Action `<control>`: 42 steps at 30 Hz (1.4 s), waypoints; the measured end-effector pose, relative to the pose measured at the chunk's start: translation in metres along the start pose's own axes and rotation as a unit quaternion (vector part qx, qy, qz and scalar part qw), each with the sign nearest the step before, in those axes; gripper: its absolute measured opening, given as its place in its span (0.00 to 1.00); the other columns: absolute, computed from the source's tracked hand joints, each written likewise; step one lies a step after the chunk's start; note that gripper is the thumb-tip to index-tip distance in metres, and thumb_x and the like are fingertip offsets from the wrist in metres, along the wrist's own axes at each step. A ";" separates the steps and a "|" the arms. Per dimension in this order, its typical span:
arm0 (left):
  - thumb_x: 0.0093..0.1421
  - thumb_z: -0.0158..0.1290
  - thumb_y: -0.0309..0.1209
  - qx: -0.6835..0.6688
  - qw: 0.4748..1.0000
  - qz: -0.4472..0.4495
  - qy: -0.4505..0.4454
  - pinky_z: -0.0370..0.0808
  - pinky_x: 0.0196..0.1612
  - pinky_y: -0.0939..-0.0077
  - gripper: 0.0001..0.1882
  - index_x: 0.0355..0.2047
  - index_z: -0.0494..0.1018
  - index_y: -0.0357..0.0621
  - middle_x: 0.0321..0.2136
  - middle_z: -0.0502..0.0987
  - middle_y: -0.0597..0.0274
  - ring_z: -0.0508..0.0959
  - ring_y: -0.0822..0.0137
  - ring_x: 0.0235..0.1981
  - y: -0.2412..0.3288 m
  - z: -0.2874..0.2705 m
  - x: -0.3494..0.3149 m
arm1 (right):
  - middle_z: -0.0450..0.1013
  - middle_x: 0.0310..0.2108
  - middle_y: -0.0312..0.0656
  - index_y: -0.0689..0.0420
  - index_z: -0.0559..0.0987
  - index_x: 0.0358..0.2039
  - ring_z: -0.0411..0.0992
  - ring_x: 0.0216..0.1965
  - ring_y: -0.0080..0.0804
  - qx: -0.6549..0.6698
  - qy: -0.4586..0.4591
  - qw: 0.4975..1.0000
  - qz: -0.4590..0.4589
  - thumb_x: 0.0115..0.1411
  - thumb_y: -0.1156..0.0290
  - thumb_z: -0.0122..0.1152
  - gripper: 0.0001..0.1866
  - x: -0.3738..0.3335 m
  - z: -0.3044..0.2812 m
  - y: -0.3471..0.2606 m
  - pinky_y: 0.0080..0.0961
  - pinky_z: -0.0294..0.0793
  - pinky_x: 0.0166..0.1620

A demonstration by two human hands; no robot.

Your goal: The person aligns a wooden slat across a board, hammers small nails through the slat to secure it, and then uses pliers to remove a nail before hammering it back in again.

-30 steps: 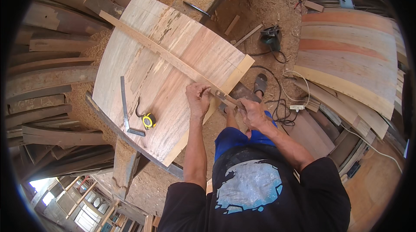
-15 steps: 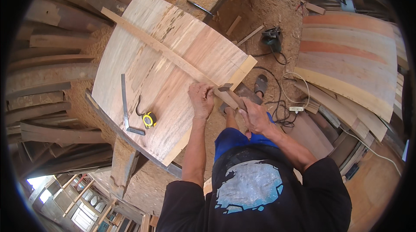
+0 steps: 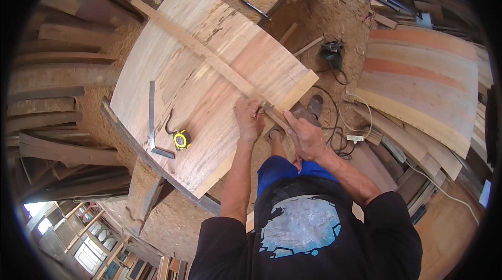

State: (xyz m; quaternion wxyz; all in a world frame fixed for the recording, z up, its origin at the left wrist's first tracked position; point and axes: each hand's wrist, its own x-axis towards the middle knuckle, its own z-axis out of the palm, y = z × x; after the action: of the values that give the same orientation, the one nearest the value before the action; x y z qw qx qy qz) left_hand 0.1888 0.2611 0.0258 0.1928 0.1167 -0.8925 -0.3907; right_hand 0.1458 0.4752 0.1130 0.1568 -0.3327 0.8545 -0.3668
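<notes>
Workshop floor [image 3: 348, 16]: sawdusty around panel [image 3: 204, 107]
Panel: pale, reddish-streaked, wooden strip [image 3: 209, 56] across
Left hand [image 3: 251, 118]: curled at panel's edge, contents unclear
Right hand [image 3: 307, 136]: gripping wooden handle [image 3: 278, 118] beside panel

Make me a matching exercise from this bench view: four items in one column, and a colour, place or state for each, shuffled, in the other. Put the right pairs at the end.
Column one
1. Tape measure
2. L-shaped square
3. Long wooden strip
4. Right hand

Column two
A. Laid across the panel, with its far end past the edge
B. Closed around a wooden tool
C. Yellow and black
D. Dark grey, lying flat on the panel

Right pairs: 1-C, 2-D, 3-A, 4-B
</notes>
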 end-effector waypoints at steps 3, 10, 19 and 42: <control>0.47 0.64 0.20 0.017 1.000 0.008 0.000 0.66 0.48 0.60 0.14 0.35 0.78 0.50 0.37 0.78 0.65 0.73 0.55 0.42 0.002 -0.002 0.000 | 0.70 0.29 0.47 0.54 0.65 0.70 0.73 0.28 0.49 -0.013 -0.023 0.999 0.020 0.60 0.75 0.62 0.36 -0.001 0.003 -0.002 0.43 0.74 0.31; 0.47 0.63 0.19 0.019 1.000 0.001 0.003 0.66 0.46 0.59 0.12 0.31 0.78 0.50 0.35 0.78 0.63 0.73 0.55 0.41 0.000 -0.001 0.000 | 0.70 0.27 0.46 0.51 0.66 0.69 0.74 0.27 0.49 0.043 0.075 0.995 -0.051 0.59 0.73 0.64 0.36 0.000 0.002 -0.005 0.43 0.74 0.29; 0.49 0.64 0.22 0.001 1.000 -0.011 -0.007 0.66 0.48 0.59 0.11 0.32 0.79 0.50 0.34 0.78 0.64 0.73 0.55 0.42 0.000 0.000 -0.001 | 0.78 0.32 0.51 0.60 0.77 0.50 0.78 0.33 0.48 0.081 0.043 0.960 0.265 0.63 0.69 0.64 0.17 -0.009 0.002 -0.001 0.36 0.77 0.39; 0.66 0.62 0.31 -0.438 0.718 -0.540 0.014 0.74 0.39 0.76 0.07 0.37 0.73 0.47 0.27 0.74 0.68 0.74 0.75 0.30 0.078 0.033 -0.107 | 0.75 0.27 0.46 0.61 0.76 0.34 0.75 0.30 0.36 0.218 0.052 0.931 0.287 0.57 0.66 0.67 0.12 0.022 0.048 0.040 0.34 0.74 0.37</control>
State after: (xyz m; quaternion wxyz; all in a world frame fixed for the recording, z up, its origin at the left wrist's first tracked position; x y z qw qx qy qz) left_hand 0.2661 0.3725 0.0360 -0.0084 0.4870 -0.4043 -0.7742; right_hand 0.1363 0.4555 0.0503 0.2793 -0.0111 0.8193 -0.5006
